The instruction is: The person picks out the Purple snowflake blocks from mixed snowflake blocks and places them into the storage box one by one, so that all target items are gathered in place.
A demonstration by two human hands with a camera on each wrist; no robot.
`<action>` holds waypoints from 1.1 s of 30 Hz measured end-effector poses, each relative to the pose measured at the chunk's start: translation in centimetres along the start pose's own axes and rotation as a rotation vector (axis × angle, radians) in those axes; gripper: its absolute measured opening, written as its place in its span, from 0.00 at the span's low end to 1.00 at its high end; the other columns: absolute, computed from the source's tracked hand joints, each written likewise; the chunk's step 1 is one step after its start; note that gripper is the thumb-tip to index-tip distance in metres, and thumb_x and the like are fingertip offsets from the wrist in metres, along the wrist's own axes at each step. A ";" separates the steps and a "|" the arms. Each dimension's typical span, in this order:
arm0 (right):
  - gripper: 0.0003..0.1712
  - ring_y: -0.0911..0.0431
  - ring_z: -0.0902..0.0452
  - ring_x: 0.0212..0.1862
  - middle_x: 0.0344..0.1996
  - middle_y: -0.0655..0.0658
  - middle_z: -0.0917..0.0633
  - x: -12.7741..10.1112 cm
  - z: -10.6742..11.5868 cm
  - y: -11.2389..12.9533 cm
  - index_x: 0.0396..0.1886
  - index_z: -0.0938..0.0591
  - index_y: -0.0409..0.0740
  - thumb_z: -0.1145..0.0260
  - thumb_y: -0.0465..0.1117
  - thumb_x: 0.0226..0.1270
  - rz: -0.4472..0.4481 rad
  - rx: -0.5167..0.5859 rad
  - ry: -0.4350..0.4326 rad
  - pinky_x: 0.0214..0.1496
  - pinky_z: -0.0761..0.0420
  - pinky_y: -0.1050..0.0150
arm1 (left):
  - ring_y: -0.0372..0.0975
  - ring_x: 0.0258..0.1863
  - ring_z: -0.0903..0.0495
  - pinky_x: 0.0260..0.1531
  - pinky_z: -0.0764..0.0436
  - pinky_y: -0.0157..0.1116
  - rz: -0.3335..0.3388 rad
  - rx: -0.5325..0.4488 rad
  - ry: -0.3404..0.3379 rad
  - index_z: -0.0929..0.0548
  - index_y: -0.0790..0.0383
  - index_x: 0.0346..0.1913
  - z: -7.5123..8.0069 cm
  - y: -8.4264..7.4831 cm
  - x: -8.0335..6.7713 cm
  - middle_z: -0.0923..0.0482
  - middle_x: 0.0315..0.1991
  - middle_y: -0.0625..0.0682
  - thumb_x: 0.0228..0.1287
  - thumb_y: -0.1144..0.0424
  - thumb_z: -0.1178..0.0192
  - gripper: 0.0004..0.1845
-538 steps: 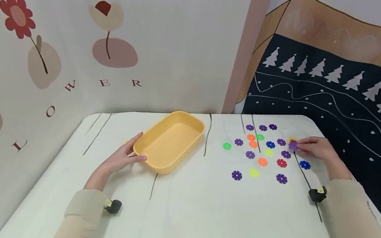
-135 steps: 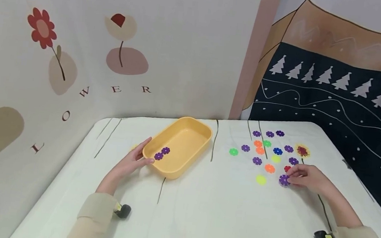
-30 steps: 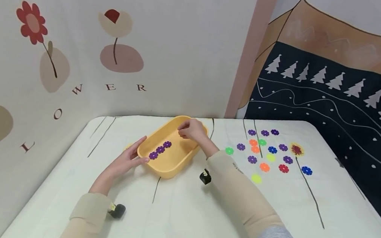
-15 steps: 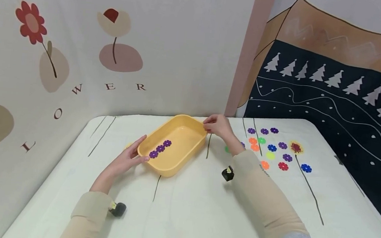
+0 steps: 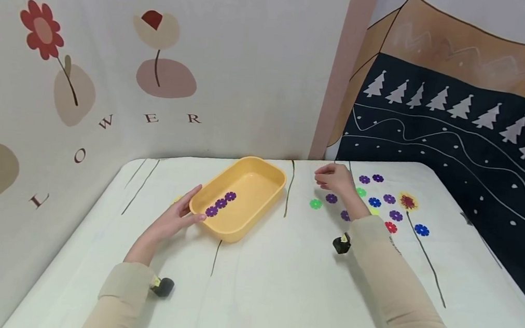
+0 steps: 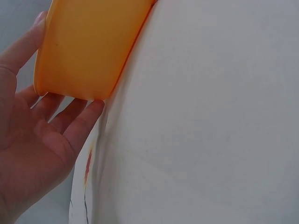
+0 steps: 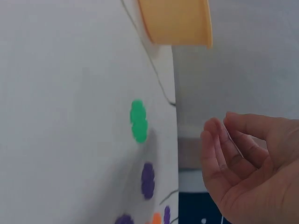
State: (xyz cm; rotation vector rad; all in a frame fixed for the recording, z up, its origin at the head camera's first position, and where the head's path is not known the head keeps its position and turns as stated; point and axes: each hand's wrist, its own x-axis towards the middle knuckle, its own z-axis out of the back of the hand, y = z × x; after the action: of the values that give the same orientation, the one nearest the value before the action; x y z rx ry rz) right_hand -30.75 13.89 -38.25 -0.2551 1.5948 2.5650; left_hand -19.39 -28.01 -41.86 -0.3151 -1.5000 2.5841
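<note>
My left hand (image 5: 174, 220) grips the near-left corner of a yellow plastic tray (image 5: 259, 205), thumb over the rim and fingers against the outer wall. Inside the tray lie three purple flower-shaped discs (image 5: 221, 203) in a row. My right hand (image 5: 336, 181) hovers over the table's right side, fingers loosely curled and thumb near them, with nothing seen between them. Below and beside it lie several flower discs: a green disc (image 5: 315, 204), a purple disc (image 5: 331, 198), a blue disc (image 5: 374, 202) and a red disc (image 5: 391, 227). My right hand and forearm hide some discs.
A white cloth with printed flower stems covers the table (image 5: 250, 298). Behind stand a pale printed wall hanging (image 5: 251, 79) and a dark one with white trees (image 5: 457, 134). Another blue disc (image 5: 422, 230) lies at the far right.
Purple discs have come into the tray, three now where there were none at first. Over the last second my right hand has moved from above the tray rightward to the discs. My left hand stays put.
</note>
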 end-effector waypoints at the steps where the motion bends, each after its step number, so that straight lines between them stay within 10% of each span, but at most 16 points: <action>1: 0.16 0.46 0.17 0.55 0.55 0.35 0.17 0.0 0.3 -0.4 0.57 0.20 0.37 0.38 0.38 0.73 -0.009 0.004 -0.002 0.61 0.16 0.60 | 0.58 0.79 0.48 0.75 0.41 0.56 0.003 -0.002 -0.002 0.56 0.46 0.81 0.0 0.0 0.0 0.55 0.81 0.59 0.70 0.58 0.38 0.46; 33: 0.18 0.46 0.26 0.53 0.54 0.36 0.20 -0.5 2.4 -5.6 0.55 0.17 0.40 0.33 0.34 0.66 -0.075 -0.272 0.020 0.62 0.21 0.52 | 0.58 0.79 0.49 0.75 0.41 0.58 0.030 0.012 -0.011 0.56 0.44 0.81 0.0 0.0 0.0 0.55 0.82 0.57 0.69 0.55 0.38 0.46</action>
State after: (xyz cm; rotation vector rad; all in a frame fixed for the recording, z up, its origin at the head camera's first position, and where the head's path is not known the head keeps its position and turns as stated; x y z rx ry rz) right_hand -29.43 18.49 -42.05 -0.3574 1.2126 2.7228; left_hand -19.34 -28.02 -41.87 -0.3258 -1.4940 2.6213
